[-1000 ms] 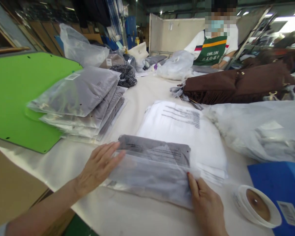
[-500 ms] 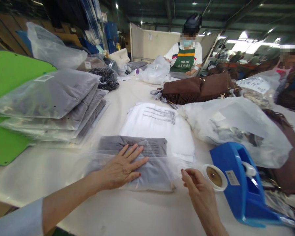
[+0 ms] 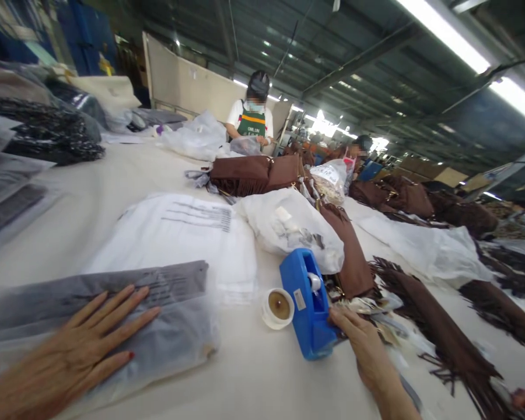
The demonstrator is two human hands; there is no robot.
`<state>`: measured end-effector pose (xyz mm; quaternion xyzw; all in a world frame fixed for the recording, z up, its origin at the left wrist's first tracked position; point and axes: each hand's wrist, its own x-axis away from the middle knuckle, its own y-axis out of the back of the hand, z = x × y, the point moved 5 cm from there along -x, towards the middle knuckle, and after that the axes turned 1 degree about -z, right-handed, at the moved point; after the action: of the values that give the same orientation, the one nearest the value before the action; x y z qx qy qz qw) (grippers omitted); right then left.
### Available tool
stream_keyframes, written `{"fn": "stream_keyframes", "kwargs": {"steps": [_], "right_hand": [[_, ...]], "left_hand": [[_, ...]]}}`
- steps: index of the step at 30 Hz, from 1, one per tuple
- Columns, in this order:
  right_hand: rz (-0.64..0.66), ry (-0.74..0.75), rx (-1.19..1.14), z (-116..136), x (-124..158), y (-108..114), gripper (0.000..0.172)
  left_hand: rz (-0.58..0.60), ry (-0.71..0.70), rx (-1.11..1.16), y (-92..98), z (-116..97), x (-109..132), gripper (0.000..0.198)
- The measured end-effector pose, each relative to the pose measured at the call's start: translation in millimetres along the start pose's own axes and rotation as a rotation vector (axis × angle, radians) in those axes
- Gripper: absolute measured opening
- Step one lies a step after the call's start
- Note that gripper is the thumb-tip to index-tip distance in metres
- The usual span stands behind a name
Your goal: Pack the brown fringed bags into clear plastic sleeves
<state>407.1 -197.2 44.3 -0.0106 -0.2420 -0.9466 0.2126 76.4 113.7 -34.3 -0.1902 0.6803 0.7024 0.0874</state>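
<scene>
My left hand lies flat with fingers spread on a clear plastic bag holding a folded grey garment at the near left of the white table. My right hand reaches to the right and touches the near end of a blue tape dispenser; its fingertips are at the dispenser's cutter side and I cannot make out whether they pinch tape. A roll of white tape lies beside the dispenser.
A stack of white printed bags lies behind the grey bag. Brown fringed garments and plastic bags crowd the right. Bagged grey garments sit far left. A masked person in a green apron works at the far end.
The view swung right. My right hand left the grey bag's corner and went right to the blue tape dispenser. My left hand slid onto the bag and stays pressed flat.
</scene>
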Motion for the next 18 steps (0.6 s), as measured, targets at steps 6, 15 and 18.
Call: {"fn": "stream_keyframes", "kwargs": {"steps": [6,15,18], "right_hand": [[-0.188,0.093,-0.206,-3.2,23.1,20.1,0.034],[-0.053,-0.147,-0.429,-88.3,57.0,2.5,0.038],[-0.087,-0.040,-0.281,-80.6,59.3,-8.1,0.041]], "left_hand": [[-0.067,-0.059,-0.033,6.1,-2.4,-3.7,0.053],[-0.133,-0.176,-0.101,15.7,-5.9,-10.4,0.057],[-0.022,-0.163,-0.159,22.5,-10.9,-13.5,0.056]]}}
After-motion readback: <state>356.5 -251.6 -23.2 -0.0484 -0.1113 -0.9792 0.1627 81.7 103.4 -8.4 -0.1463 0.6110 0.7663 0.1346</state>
